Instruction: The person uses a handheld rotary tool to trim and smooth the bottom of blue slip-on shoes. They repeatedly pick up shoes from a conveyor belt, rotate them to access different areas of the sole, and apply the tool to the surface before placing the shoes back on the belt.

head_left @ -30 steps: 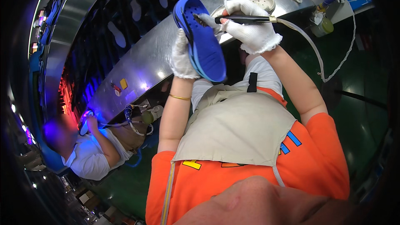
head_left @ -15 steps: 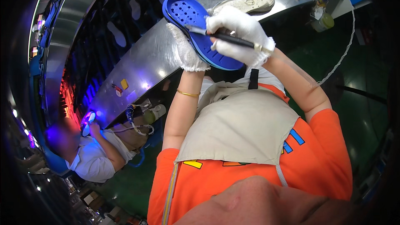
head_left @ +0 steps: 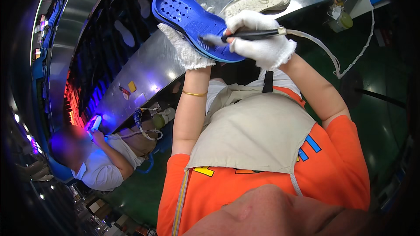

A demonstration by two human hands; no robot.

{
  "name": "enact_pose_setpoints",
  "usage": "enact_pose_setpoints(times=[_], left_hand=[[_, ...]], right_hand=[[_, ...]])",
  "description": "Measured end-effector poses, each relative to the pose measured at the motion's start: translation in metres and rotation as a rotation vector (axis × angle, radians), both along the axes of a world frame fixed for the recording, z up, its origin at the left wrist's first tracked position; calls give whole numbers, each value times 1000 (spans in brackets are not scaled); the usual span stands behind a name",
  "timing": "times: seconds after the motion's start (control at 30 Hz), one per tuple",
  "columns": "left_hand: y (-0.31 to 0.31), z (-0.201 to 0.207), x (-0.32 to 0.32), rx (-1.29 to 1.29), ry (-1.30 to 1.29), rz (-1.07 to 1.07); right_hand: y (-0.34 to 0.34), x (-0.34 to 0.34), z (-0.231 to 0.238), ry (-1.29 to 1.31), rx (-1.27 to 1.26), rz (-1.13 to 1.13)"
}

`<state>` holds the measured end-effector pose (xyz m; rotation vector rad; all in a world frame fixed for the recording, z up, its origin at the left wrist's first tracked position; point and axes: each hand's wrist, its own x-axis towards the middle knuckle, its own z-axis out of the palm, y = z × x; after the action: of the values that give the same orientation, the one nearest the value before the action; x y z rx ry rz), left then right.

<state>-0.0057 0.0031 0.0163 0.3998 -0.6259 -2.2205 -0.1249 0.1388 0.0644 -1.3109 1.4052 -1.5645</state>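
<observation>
A blue shoe sole point(head_left: 187, 14), with small holes at its wider far end, lies tilted in my white-gloved left hand point(head_left: 185, 51). That hand grips it from below and along its left edge; some fingers are hidden behind it. In my gloved right hand point(head_left: 265, 43) is a brush point(head_left: 253, 34) with a black handle and a pale hose at its back end. Its bristles touch the sole's inner face near the narrower end. Beyond the hands, a cream sole point(head_left: 260, 1) rests on the metal table.
The metal table point(head_left: 146, 63) curves along a dark conveyor carrying pale soles point(head_left: 124, 33). A yellow block point(head_left: 131, 86) lies on the table. At the right are a hanging jar point(head_left: 343, 21) and a looping hose point(head_left: 331, 57). Another person point(head_left: 103, 161) sits at the left, holding a sole.
The blue sole has shifted left and slightly up with my left hand. The brush has moved down the sole toward its narrower end, its handle now more level, and its hose shows.
</observation>
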Motion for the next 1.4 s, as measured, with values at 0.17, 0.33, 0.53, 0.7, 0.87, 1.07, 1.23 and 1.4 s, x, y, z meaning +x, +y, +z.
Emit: enact_pose_setpoints(times=[0.17, 0.33, 0.53, 0.7, 0.87, 1.07, 1.23, 1.4], left_hand=[[27, 18, 1, 106, 95, -81], [23, 7, -3, 85, 71, -59], [21, 18, -8, -154, -4, 1], [7, 7, -7, -88, -2, 21], [7, 17, -7, -91, 196, -121], [-4, 13, -8, -153, 43, -89], [-5, 26, -8, -156, 73, -156], [-20, 19, 1, -47, 182, -314]], right_hand=[[-5, -17, -3, -55, -10, -82], [-1, -3, -3, -19, -223, -26], [2, 0, -2, -93, -69, -3], [8, 11, -8, 28, -136, 60], [7, -5, -10, -290, 3, 83], [9, -9, -3, -274, 51, 198], [5, -17, -7, -179, -24, 171], [13, -7, -11, -253, 131, 209]])
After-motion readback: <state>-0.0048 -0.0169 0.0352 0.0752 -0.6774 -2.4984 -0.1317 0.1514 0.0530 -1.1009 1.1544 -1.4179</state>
